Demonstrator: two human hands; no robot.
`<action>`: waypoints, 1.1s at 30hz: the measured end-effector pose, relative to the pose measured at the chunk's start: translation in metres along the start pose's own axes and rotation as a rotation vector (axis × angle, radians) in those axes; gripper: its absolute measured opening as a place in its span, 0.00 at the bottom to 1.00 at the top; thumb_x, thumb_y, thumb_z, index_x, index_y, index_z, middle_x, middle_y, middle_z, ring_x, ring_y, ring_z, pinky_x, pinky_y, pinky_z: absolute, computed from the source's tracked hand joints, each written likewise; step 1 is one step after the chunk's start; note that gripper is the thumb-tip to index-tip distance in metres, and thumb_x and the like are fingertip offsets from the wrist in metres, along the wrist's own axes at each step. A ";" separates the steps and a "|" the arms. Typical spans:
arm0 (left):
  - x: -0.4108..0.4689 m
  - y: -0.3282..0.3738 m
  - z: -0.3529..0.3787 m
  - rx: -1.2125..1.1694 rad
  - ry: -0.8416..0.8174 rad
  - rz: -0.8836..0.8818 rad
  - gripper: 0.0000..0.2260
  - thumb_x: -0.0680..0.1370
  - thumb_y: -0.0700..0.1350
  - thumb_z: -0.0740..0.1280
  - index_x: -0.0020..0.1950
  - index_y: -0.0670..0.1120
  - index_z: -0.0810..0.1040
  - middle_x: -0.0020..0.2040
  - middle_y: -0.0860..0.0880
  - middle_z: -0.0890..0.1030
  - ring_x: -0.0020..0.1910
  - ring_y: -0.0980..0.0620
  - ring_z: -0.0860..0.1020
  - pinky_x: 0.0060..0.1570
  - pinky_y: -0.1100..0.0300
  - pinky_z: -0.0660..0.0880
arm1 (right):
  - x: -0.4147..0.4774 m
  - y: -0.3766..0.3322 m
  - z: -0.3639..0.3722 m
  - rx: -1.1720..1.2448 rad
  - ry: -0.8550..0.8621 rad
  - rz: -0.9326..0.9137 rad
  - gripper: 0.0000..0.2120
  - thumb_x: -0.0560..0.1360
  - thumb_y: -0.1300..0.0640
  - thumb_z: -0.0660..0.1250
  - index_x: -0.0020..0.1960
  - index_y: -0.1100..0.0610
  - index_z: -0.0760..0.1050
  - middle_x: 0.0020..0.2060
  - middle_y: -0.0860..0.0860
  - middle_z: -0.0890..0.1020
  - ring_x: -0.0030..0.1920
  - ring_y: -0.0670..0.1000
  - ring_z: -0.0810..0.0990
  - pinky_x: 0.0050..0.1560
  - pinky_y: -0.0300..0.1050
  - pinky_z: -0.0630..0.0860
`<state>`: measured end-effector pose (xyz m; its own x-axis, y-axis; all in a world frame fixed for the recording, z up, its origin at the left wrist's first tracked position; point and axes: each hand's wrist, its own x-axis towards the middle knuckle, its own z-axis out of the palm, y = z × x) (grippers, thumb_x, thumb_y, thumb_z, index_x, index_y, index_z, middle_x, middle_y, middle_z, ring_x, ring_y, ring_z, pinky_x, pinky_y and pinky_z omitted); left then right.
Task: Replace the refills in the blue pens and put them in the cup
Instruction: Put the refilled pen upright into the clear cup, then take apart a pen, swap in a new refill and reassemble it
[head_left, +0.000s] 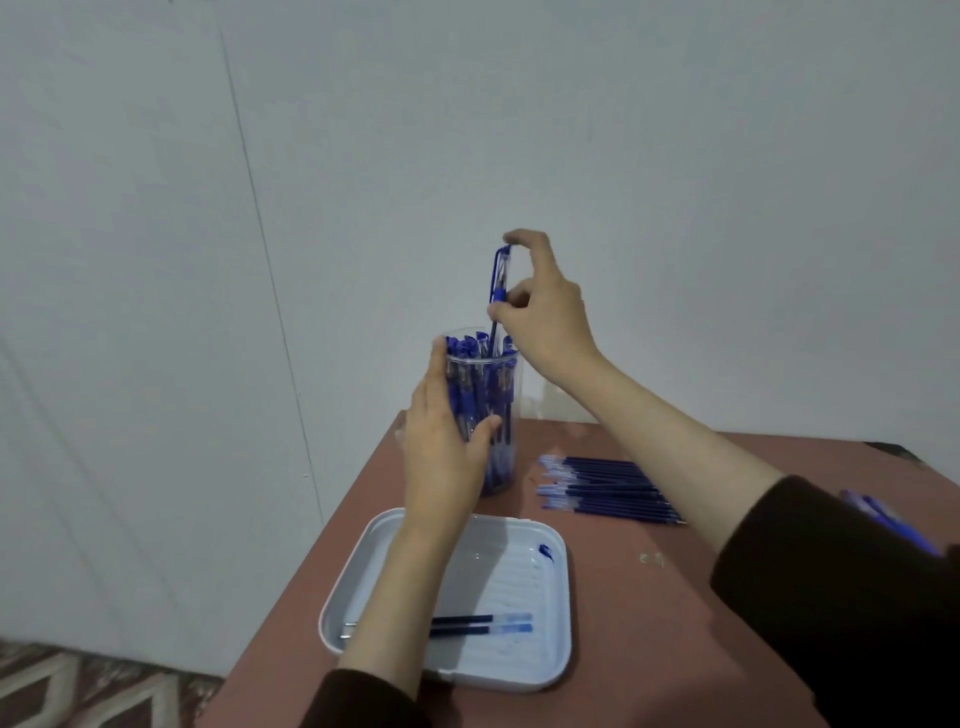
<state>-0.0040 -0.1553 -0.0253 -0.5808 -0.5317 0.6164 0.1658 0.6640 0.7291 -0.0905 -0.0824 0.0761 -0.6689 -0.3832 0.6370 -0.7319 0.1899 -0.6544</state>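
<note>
Nearest the camera, two dark sleeves (831, 597) cover the forearms up to above the wrists. Under the left forearm a white tray (524, 670) sits at the front left corner of the reddish table (649, 623). Two refills (480, 624) lie side by side across it, partly hidden by the arm, and a blue ink smear (546, 552) marks its far right corner.

Beyond the tray, to the right, a pile of refills (608, 488) lies flat on the table. A few blue pens (893, 525) show at the right edge, partly behind the right sleeve.

Just past the tray stands a clear cup (501, 384), packed with blue pens standing upright. The left hand (444, 441) grips it from the left side, the thumb curled across the front and the fingers wrapped round the wall up to the rim.

Above the cup, the right hand (550, 322) holds one blue pen (497, 280) nearly upright. The forefinger arches over its top end, and the thumb and other fingers pinch the barrel lower down. The pen's lower end reaches into the mouth of the cup among the others.

Behind everything is a plain pale wall (675, 156).
</note>
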 end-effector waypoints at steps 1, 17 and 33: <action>0.000 0.001 0.000 -0.003 -0.004 -0.002 0.40 0.72 0.37 0.71 0.77 0.52 0.53 0.68 0.49 0.70 0.64 0.50 0.71 0.65 0.50 0.69 | -0.001 0.001 0.001 -0.051 -0.038 -0.006 0.25 0.72 0.67 0.67 0.65 0.50 0.66 0.35 0.53 0.81 0.36 0.52 0.79 0.40 0.44 0.76; 0.000 0.000 -0.001 -0.001 -0.007 -0.013 0.40 0.73 0.39 0.71 0.77 0.55 0.51 0.68 0.49 0.71 0.65 0.51 0.71 0.64 0.49 0.70 | 0.001 -0.010 -0.003 -0.377 -0.353 0.020 0.11 0.76 0.55 0.66 0.39 0.60 0.81 0.33 0.49 0.80 0.41 0.52 0.79 0.43 0.44 0.71; -0.063 0.059 0.023 0.059 -0.012 0.276 0.24 0.73 0.38 0.62 0.70 0.45 0.67 0.66 0.47 0.71 0.64 0.51 0.68 0.64 0.65 0.63 | -0.102 0.053 -0.098 -0.398 -0.222 0.174 0.13 0.77 0.55 0.64 0.61 0.51 0.77 0.47 0.49 0.78 0.51 0.48 0.73 0.49 0.40 0.65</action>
<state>0.0239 -0.0702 -0.0277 -0.5299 -0.3199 0.7854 0.2725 0.8128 0.5149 -0.0734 0.0549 0.0166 -0.7733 -0.4907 0.4015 -0.6338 0.5827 -0.5087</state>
